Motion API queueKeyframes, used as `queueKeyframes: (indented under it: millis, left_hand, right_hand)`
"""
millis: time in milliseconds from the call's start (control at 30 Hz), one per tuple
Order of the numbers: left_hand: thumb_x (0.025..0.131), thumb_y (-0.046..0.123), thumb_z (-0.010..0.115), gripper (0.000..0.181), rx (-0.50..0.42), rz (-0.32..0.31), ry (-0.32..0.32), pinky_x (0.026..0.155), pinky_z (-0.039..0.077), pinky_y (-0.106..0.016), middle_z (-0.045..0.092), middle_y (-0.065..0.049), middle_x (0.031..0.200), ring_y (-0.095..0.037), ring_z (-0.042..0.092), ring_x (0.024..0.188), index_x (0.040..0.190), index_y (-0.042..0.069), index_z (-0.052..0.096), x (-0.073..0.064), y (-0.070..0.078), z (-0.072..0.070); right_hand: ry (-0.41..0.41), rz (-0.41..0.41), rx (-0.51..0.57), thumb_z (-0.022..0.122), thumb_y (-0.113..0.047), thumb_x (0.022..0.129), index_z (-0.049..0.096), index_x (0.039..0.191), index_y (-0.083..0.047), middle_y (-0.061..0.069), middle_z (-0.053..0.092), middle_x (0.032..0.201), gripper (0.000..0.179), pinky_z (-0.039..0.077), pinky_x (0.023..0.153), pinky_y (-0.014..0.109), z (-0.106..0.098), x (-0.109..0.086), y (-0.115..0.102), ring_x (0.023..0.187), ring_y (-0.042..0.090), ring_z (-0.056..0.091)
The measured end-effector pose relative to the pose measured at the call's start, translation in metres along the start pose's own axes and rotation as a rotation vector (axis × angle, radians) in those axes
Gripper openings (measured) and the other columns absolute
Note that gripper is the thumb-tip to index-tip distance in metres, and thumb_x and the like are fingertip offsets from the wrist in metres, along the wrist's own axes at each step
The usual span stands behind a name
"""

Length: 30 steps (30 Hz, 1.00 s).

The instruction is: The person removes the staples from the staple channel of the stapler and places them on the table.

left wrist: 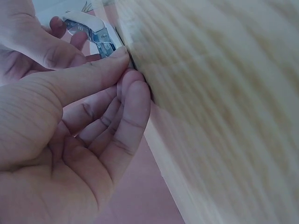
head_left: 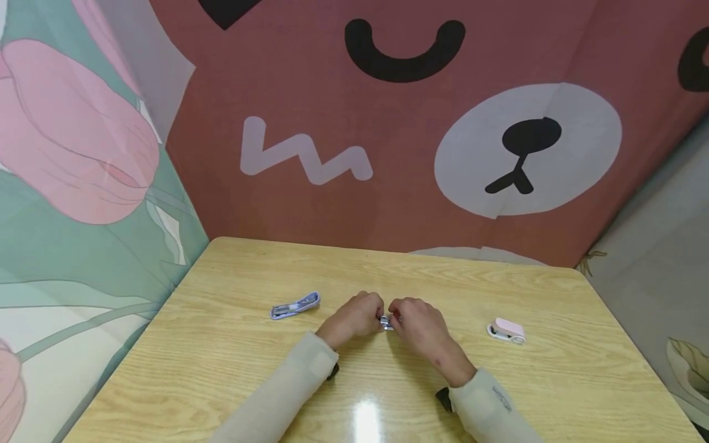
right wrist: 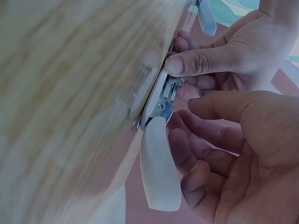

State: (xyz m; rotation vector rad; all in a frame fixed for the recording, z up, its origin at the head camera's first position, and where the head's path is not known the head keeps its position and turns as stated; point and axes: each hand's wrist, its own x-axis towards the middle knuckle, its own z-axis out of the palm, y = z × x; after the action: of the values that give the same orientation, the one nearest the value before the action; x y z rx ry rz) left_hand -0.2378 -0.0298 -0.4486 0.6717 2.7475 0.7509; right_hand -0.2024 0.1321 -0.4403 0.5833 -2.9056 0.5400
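Between the two hands lies a small white stapler (head_left: 386, 322) on the table, its white top arm (right wrist: 161, 163) swung far back and its metal magazine (right wrist: 163, 105) exposed. My left hand (head_left: 362, 312) pinches the far end of its base, the thumb (right wrist: 176, 65) pressing from above and the fingertips underneath at the tabletop. On the other side, my right hand (head_left: 423, 323) has its fingertips beside the metal part, thumb and fingers loosely bent with a gap between them. In the left wrist view, the stapler (left wrist: 105, 39) is partly hidden behind the left thumb.
A lilac stapler (head_left: 296, 306) lies left of the hands. Off to the right is a pink and white stapler (head_left: 506, 330). The wooden table (head_left: 232, 271) ends at a wall cloth (head_left: 388, 209) with a cartoon bear print.
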Motion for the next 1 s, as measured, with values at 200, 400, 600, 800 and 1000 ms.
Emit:
queueKeyframes:
  millis: [200,400,600,800,1000]
  left_hand:
    - [0.085,0.006,0.083,0.034,0.002,0.037,0.027,0.055,0.036,-0.025,0.049,0.006,0.061,-0.011,0.043,0.060,0.064,0.013,0.057,0.0002,-0.0012,0.0005]
    - [0.085,0.008,0.084,0.034,-0.006,0.034,0.032,0.054,0.036,-0.024,0.050,0.007,0.060,-0.010,0.043,0.057,0.064,0.013,0.058,0.0006,-0.0030,0.0016]
    - [0.083,0.006,0.084,0.036,0.000,0.045,0.041,0.052,0.035,-0.024,0.047,0.007,0.058,-0.010,0.042,0.056,0.062,0.013,0.055,0.0015,-0.0035,0.0022]
    - [0.084,0.004,0.083,0.038,-0.014,0.043,0.020,0.051,0.034,-0.023,0.046,0.007,0.056,-0.009,0.040,0.053,0.061,0.013,0.055,0.0003,-0.0029,0.0011]
    - [0.085,0.006,0.084,0.036,-0.015,0.038,0.022,0.052,0.035,-0.023,0.047,0.007,0.058,-0.009,0.041,0.055,0.062,0.013,0.056,0.0007,-0.0030,0.0011]
  right_hand:
    - [-0.001,0.001,0.016,0.072,-0.007,0.092,0.074,0.089,-0.009,-0.004,0.062,0.077,0.005,0.044,0.052,0.030,-0.0003,0.0008,-0.0007,0.061,0.011,0.049]
    - [0.016,-0.026,0.015,0.073,-0.004,0.091,0.075,0.092,-0.007,-0.001,0.065,0.079,0.003,0.046,0.054,0.031,-0.0014,-0.0007,-0.0027,0.064,0.011,0.052]
    - [0.015,-0.048,0.022,0.075,-0.001,0.089,0.074,0.088,-0.008,-0.003,0.065,0.077,0.007,0.045,0.053,0.030,-0.0022,-0.0031,-0.0036,0.063,0.010,0.051]
    - [-0.010,-0.033,0.023,0.076,-0.005,0.090,0.071,0.080,-0.013,-0.007,0.060,0.071,0.013,0.042,0.050,0.030,-0.0011,-0.0049,-0.0048,0.059,0.010,0.047]
    - [-0.020,-0.032,0.038,0.076,-0.006,0.091,0.071,0.078,-0.014,-0.009,0.059,0.069,0.016,0.041,0.050,0.029,-0.0008,-0.0047,-0.0053,0.058,0.009,0.046]
